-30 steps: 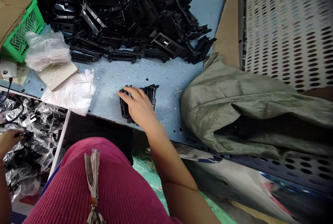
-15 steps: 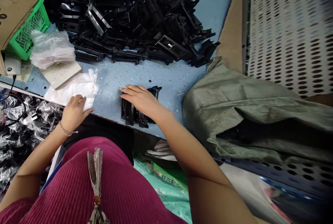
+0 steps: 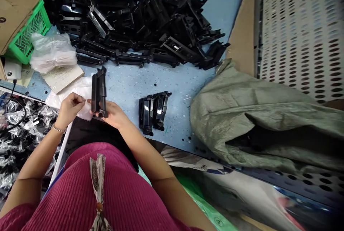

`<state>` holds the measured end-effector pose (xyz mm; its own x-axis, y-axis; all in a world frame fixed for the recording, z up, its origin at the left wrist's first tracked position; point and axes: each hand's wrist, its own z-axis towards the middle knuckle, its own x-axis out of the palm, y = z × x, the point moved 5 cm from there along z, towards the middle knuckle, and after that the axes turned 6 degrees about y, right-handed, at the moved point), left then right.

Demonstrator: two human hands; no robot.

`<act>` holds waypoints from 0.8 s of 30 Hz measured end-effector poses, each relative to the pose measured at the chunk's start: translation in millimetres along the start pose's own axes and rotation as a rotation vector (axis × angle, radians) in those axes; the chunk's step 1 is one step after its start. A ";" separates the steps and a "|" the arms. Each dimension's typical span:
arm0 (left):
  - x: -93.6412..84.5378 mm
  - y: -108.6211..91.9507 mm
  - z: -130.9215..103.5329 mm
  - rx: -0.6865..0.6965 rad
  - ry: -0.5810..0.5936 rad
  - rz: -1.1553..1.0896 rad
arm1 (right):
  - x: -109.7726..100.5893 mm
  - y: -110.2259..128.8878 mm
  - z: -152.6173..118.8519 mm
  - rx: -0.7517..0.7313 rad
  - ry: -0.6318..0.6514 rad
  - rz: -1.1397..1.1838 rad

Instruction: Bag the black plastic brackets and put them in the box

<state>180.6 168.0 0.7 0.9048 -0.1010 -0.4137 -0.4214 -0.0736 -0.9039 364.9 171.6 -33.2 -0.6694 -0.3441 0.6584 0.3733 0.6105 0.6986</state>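
Half a second ago we had our right hand (image 3: 114, 113) over the black parts at the table's near edge; now we hold one black part (image 3: 99, 93) upright in it, carried left above the white bags (image 3: 59, 97). Two more parts (image 3: 146, 114) stay on the blue table (image 3: 180, 87), side by side. Our left hand (image 3: 69, 108), flat on those bags before, is now raised with thumb and fingers pinched together; whether they grip plastic we cannot tell. Both forearms angle inward, bringing our hands close together. Farther back lies a heap of similar parts (image 3: 150, 16), with a green basket (image 3: 29, 34) and a cardboard box (image 3: 17, 5) to its left. A grey-green sack (image 3: 215, 105) slumps on the right, near a perforated panel (image 3: 295, 27).
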 end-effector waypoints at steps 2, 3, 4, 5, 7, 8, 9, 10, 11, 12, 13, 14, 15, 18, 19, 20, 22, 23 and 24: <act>-5.7 -14.4 -5.6 0.162 -0.003 0.282 | 0.2 -7.3 2.4 0.006 -0.065 0.037; -8.4 -18.8 -6.8 0.218 0.013 0.418 | -1.3 -7.0 -1.7 -0.012 -0.089 0.041; -11.6 -20.9 -6.4 0.251 0.028 0.519 | -2.3 -5.8 -8.2 -0.024 -0.087 0.045; -15.5 -21.5 -4.7 0.269 0.032 0.570 | -1.9 -5.1 -15.9 -0.016 -0.048 0.055; -23.1 -20.6 0.2 0.282 0.028 0.551 | 3.1 -8.5 -31.1 0.068 0.112 0.091; -25.9 -20.2 1.8 0.285 0.022 0.515 | 6.5 -13.2 -36.9 0.135 0.202 0.121; -27.2 -20.5 1.8 0.296 0.018 0.481 | 9.8 -19.4 -40.4 0.209 0.281 0.157; -26.8 -21.8 -0.4 0.315 0.017 0.460 | 12.2 -26.3 -41.2 0.276 0.334 0.195; -24.4 -24.1 -5.1 0.345 0.016 0.454 | 13.4 -33.1 -39.1 0.323 0.354 0.230; -19.8 -27.4 -12.2 0.387 0.022 0.462 | 13.5 -39.4 -34.6 0.351 0.343 0.249; -12.8 -31.4 -21.5 0.438 0.037 0.475 | 12.0 -44.3 -28.3 0.345 0.295 0.235; -3.6 -35.6 -32.2 0.491 0.068 0.488 | 9.7 -47.2 -21.8 0.310 0.221 0.193; 7.1 -39.7 -43.7 0.540 0.117 0.495 | 7.2 -47.9 -16.6 0.256 0.133 0.136; 34.1 -52.4 -76.2 0.608 0.274 0.476 | 8.3 -41.4 -15.7 0.113 -0.066 -0.039; 36.6 -57.3 -85.3 0.608 0.293 0.467 | 12.8 -38.2 -19.7 0.099 -0.068 -0.102; 34.6 -61.9 -93.6 0.597 0.297 0.463 | 19.5 -35.6 -24.7 0.109 -0.023 -0.162; 17.7 -65.7 -107.4 0.518 0.269 0.482 | 34.3 -32.1 -36.1 0.166 0.144 -0.265; 4.6 -61.7 -112.7 0.436 0.262 0.515 | 40.0 -31.1 -41.5 0.197 0.229 -0.291; -9.9 -52.0 -117.0 0.320 0.272 0.567 | 42.9 -29.7 -45.5 0.214 0.280 -0.296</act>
<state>186.4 56.8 64.6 0.4862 -0.2853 -0.8259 -0.7469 0.3548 -0.5623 354.4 106.2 -13.0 -0.5170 -0.6876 0.5099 0.0313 0.5801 0.8140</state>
